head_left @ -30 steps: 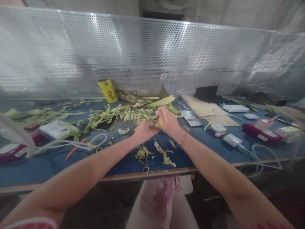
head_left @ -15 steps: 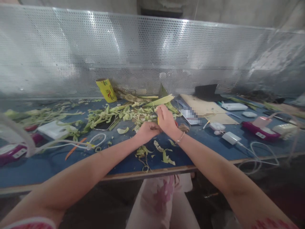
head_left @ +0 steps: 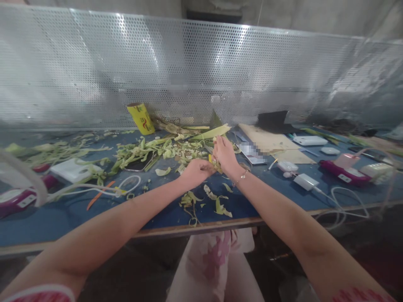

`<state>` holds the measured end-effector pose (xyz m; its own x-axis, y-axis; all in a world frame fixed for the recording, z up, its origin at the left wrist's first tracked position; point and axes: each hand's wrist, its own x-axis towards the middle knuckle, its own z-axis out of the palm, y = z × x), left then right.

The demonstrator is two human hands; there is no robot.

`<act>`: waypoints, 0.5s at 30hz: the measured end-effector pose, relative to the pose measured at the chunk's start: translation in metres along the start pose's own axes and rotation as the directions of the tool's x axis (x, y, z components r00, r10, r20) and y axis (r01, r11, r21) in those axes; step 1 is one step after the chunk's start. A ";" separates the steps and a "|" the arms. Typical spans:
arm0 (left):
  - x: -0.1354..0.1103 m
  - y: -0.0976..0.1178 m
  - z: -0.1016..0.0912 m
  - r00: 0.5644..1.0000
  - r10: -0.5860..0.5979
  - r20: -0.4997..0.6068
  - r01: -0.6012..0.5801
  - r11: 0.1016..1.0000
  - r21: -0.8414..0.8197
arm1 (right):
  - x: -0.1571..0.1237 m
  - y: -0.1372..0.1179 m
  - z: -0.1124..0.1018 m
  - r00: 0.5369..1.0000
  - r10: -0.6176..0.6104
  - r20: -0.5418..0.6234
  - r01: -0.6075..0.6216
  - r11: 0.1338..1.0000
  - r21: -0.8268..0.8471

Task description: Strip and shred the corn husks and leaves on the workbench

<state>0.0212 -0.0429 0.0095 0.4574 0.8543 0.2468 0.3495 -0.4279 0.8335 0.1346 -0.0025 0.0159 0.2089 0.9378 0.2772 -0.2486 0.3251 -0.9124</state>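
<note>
My left hand and my right hand meet over the middle of the table. Both have their fingers closed around a small yellowish piece, mostly hidden by the fingers; its kind is unclear. A bright yellow bit shows between the hands. Just behind them lies a heap of pale green plant scraps, with a long pale green leaf across its back. Loose curled peelings lie on the blue tabletop in front of my hands.
A yellow printed tube leans at the back by the perforated metal screen. A phone lies partly under the scraps. Cardboard, a white charger with cable and a purple power strip lie right. An orange strip and cables lie left.
My right hand has shifted slightly right and up, with its wrist turned. More of the yellowish piece shows between my hands. The left hand has barely moved.
</note>
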 end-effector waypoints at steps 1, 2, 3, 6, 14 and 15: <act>0.000 0.000 0.000 1.000 0.008 0.001 -0.008 1.000 -0.010 | 0.000 0.000 0.000 1.000 0.003 -0.003 -0.003 1.000 -0.008; 0.000 -0.001 0.000 1.000 0.014 0.000 -0.014 1.000 -0.021 | 0.001 0.000 0.000 1.000 0.006 -0.006 -0.006 1.000 -0.022; 0.000 -0.001 0.000 1.000 0.017 0.000 -0.017 0.999 -0.034 | 0.002 0.001 0.000 1.000 0.005 -0.008 -0.006 0.999 -0.040; 0.001 -0.002 -0.001 1.000 0.006 0.020 -0.005 0.998 -0.062 | 0.005 0.003 -0.002 1.000 -0.024 0.001 0.024 0.995 -0.101; 0.001 -0.006 0.001 0.998 -0.062 0.013 0.064 0.984 -0.166 | 0.006 0.005 -0.008 0.988 -0.147 0.045 0.154 0.951 -0.269; 0.001 -0.007 0.001 0.996 -0.092 -0.009 0.088 0.971 -0.223 | 0.006 0.004 -0.009 0.982 -0.182 0.054 0.190 0.931 -0.310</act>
<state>0.0198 -0.0394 0.0031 0.4159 0.8928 0.1731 0.1976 -0.2745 0.9410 0.1433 0.0033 0.0113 0.1995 0.8682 0.4544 0.1017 0.4429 -0.8908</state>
